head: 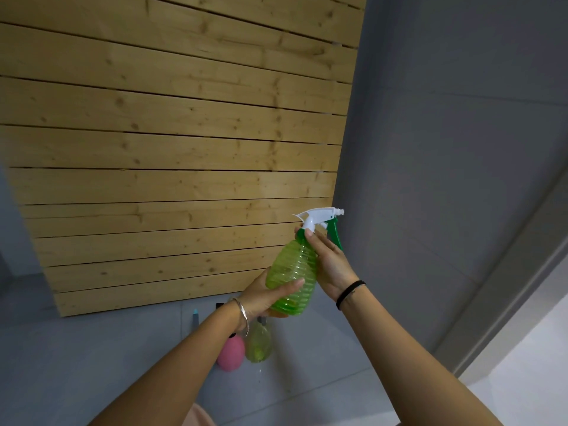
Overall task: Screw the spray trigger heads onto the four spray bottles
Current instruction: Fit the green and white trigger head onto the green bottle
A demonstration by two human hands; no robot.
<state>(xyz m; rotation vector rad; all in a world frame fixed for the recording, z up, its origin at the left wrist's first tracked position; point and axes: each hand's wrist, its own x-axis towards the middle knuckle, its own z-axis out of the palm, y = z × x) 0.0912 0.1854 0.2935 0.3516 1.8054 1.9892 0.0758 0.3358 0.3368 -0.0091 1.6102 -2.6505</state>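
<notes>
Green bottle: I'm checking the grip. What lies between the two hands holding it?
Head view: only the bare ribbed middle of the green bottle, between the left hand gripping its base and the right hand at its neck.

Green on green up front, pale wood and grey behind!
The green bottle (pixel 292 278) is see-through lime, ringed with ridges; its spray head (pixel 318 217) is white with a dark green trigger (pixel 335 236). Down on the grey tiled floor (pixel 61 348), a pink bottle (pixel 231 354) sits beside a yellowish-green bottle (pixel 258 344). Honey-coloured wooden slats (pixel 172 133), knotted and striped by dark gaps, meet a plain grey wall (pixel 445 149). A black band (pixel 350 293), a silver bangle (pixel 242 313).
</notes>
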